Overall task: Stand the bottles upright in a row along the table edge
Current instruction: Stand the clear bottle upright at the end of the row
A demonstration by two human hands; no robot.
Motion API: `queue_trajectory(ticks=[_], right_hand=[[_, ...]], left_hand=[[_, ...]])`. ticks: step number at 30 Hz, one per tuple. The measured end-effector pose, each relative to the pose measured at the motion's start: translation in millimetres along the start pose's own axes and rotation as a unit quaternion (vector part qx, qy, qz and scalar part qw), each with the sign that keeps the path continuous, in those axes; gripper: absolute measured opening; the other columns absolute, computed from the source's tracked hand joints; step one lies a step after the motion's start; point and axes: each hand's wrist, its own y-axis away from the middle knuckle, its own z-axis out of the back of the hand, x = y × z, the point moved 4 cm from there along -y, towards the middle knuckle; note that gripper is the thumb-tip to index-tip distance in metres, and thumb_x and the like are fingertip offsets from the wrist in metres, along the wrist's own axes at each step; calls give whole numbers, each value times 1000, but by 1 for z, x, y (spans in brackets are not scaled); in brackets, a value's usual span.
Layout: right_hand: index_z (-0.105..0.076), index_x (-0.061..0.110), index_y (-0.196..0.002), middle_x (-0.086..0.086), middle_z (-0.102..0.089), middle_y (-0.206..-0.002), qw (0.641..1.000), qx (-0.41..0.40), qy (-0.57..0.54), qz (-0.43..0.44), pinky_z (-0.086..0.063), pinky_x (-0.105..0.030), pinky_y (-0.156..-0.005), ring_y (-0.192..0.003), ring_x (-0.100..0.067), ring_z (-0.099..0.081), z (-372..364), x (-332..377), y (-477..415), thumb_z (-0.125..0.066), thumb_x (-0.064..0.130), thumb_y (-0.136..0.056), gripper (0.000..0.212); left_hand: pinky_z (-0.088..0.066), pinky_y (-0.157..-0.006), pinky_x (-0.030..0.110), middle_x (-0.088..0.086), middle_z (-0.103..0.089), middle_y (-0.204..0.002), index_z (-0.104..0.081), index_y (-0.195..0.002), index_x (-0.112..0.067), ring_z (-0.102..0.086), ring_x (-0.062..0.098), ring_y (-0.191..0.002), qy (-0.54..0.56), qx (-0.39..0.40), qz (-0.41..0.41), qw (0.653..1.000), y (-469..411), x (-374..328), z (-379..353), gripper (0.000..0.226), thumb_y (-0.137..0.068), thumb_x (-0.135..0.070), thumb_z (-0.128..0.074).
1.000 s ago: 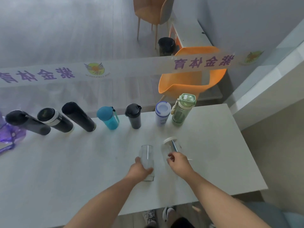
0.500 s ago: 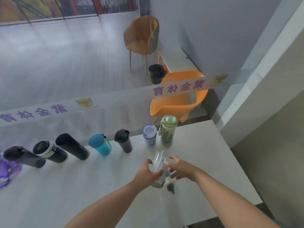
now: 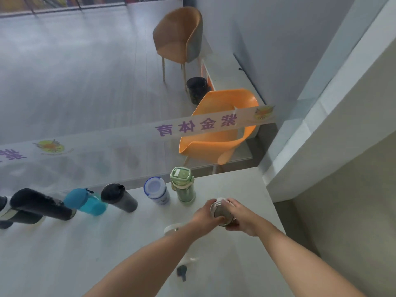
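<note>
**Both hands on the clear bottle beside the row's right end**

A clear, open-mouthed glass bottle [image 3: 221, 212] stands near the far edge of the white table [image 3: 64, 254], just right of and nearer than the pale green flip-lid bottle [image 3: 182, 185]. The left hand [image 3: 204, 215] wraps its fingers round the bottle's left side; the right hand [image 3: 241, 217] closes on its right side and rim.

Along the far edge, leftward from the green one, stand a white bottle with a blue-ringed lid [image 3: 157, 192], a dark grey tumbler [image 3: 119, 197], a teal bottle [image 3: 84, 201] and a tall black flask [image 3: 40, 203]. A white lid [image 3: 171, 229] lies by the left wrist. Behind the table sits an orange plastic chair [image 3: 220, 133].
</note>
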Motion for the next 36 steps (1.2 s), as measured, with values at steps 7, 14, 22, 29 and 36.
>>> queue_trajectory(ticks=[7, 14, 22, 29, 36], right_hand=[[-56, 19, -122, -12, -67, -115, 1000, -5, 19, 12, -56, -46, -94, -90, -23, -66, 45, 26, -34, -72, 34, -90, 39], [-54, 10, -121, -14, -65, -112, 999, -20, 33, -10, -58, -45, -92, -81, -26, -65, 61, 55, -53, -69, 38, -91, 44], [-49, 16, -112, -9, -61, -103, 998, -23, 54, 3, -57, -46, -89, -74, -27, -61, 51, 70, -60, -66, 38, -93, 33], [-53, 22, -115, -9, -64, -98, 998, -26, 59, 21, -58, -46, -87, -72, -28, -61, 44, 76, -71, -64, 42, -93, 32], [-57, 22, -112, -8, -66, -96, 996, -39, 77, 24, -59, -43, -81, -65, -26, -63, 45, 81, -77, -62, 46, -93, 31]], left_hand=[[-47, -78, 33, 11, -67, -110, -48, -129, -17, -62, 30, -101, -119, -97, -16, 988, -28, -46, 6, 40, -93, -34, -57], [-45, -84, 44, 7, -62, -102, -64, -99, -16, -53, 33, -101, -518, -246, -286, 768, -8, -113, 70, 24, -82, -32, -67], [-48, -88, 48, 12, -38, -137, -21, -145, -37, -45, 39, -120, -523, -68, -9, 850, -18, -70, 144, 89, -75, -49, -73], [-55, -77, 40, 11, -45, -117, -35, -139, -30, -54, 29, -90, -414, -62, -28, 908, -19, -61, 146, 69, -80, -31, -71], [-52, -76, 37, 9, -45, -115, -35, -138, -34, -54, 30, -94, -418, -72, -60, 904, -24, -68, 139, 71, -78, -34, -72]])
